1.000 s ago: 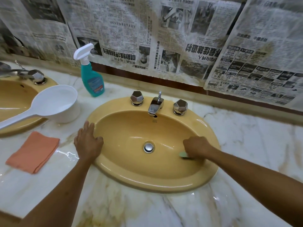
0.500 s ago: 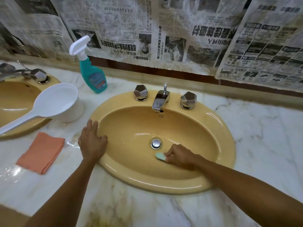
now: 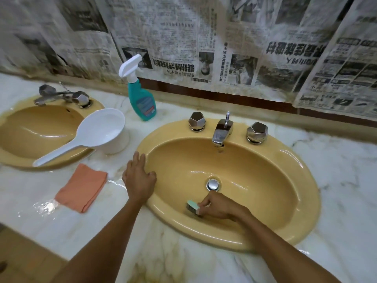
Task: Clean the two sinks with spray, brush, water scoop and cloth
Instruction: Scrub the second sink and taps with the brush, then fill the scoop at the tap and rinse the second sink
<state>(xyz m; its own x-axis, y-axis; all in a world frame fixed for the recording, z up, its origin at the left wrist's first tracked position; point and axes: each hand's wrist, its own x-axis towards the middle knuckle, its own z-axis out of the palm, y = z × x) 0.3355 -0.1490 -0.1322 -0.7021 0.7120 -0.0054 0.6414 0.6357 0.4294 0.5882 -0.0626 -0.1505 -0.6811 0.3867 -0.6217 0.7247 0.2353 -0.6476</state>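
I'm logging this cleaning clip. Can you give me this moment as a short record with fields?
right hand: grips brush, scrubbing inside right sink
left hand: rests flat on that sink's left rim
scoop: on counter, handle over left sink
spray bottle: upright between sinks
cloth: folded on counter, beside a puddle

Old newspaper sheets are covering the wall from nine o'clock round to three o'clock, overlapping and hanging slightly crooked. Beneath them, a dark brown strip is showing above a pale stone ledge. A white marble countertop with grey and yellowish veining is spreading across the lower half, glistening wet at eight o'clock under soft overhead light.
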